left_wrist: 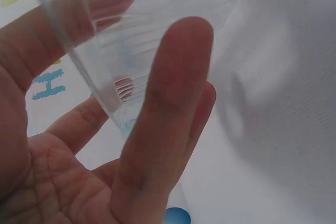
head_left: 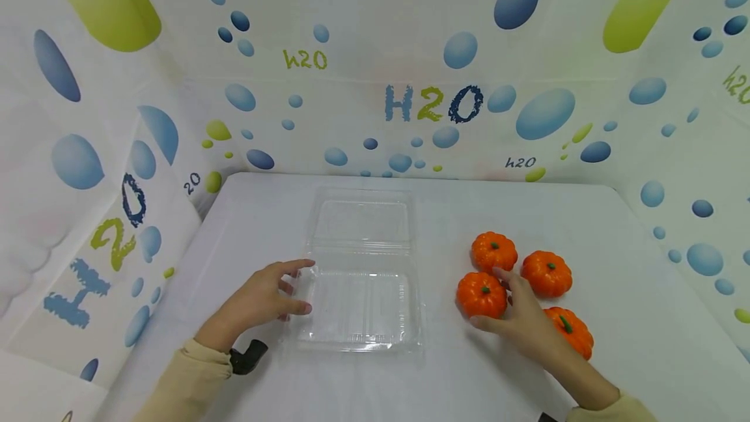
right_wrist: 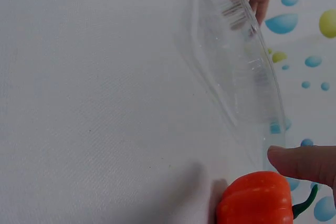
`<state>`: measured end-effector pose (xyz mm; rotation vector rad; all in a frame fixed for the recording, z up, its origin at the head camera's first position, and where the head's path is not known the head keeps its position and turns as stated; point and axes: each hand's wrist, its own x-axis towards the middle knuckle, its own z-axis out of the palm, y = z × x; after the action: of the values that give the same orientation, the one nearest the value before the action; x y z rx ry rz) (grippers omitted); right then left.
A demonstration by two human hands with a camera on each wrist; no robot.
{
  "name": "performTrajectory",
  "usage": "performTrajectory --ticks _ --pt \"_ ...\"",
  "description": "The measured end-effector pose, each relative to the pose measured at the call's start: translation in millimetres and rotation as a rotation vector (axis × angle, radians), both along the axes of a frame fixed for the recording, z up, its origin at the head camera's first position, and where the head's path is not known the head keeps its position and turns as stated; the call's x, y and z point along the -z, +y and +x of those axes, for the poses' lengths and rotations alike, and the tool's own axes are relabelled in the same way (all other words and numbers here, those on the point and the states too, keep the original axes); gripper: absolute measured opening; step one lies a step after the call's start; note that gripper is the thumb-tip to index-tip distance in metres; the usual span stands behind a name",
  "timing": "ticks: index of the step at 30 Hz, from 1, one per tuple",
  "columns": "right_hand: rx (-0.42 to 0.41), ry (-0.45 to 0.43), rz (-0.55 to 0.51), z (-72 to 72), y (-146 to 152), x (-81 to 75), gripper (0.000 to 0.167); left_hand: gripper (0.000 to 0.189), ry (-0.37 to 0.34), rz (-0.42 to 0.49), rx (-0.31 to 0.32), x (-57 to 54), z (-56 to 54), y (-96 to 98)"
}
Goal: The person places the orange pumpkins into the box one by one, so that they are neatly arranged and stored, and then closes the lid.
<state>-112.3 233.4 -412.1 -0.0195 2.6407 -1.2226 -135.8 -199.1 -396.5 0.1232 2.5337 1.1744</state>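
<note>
A clear plastic clamshell box [head_left: 357, 308] lies unfolded on the white table, its lid [head_left: 360, 221] spread toward the back. My left hand [head_left: 266, 298] is at the box's left edge, fingers apart; through the clear wall in the left wrist view some fingers [left_wrist: 113, 3] show. Whether they touch the plastic I cannot tell. Right of the box, my right hand [head_left: 524, 318] reaches over a small orange pumpkin [head_left: 477, 295], thumb at its near side and fingertips at its far side. In the right wrist view the thumb [right_wrist: 304, 163] is just above that pumpkin [right_wrist: 257, 200].
Around my right hand sit three more orange pumpkins: one behind [head_left: 493, 250], one to the right [head_left: 547, 273], and one partly hidden by the hand [head_left: 573, 334]. A patterned curtain [head_left: 375, 70] with blue and green drops stands behind the table and along its sides.
</note>
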Motion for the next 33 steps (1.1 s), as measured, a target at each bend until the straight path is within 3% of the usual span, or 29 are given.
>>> performTrajectory --ticks 5,9,17,24,33 --pt "-0.032 -0.018 0.068 -0.3 -0.7 9.6 0.109 0.081 -0.013 0.005 -0.022 2.2 0.7 3.1" --pt "-0.039 0.022 0.118 0.0 -3.0 16.7 0.107 0.080 -0.011 0.006 -0.034 3.5 1.3 4.5" --pt "0.002 0.079 0.152 -0.1 -8.9 22.7 0.094 0.072 0.020 -0.007 -0.032 4.9 2.8 6.0" --pt "-0.004 0.068 0.014 0.2 -5.1 19.6 0.091 0.069 0.014 0.010 -0.043 6.6 2.1 7.2" --pt "0.027 -0.078 -0.274 2.3 -9.6 2.8 0.093 0.069 0.017 0.011 -0.046 4.1 3.3 7.6"
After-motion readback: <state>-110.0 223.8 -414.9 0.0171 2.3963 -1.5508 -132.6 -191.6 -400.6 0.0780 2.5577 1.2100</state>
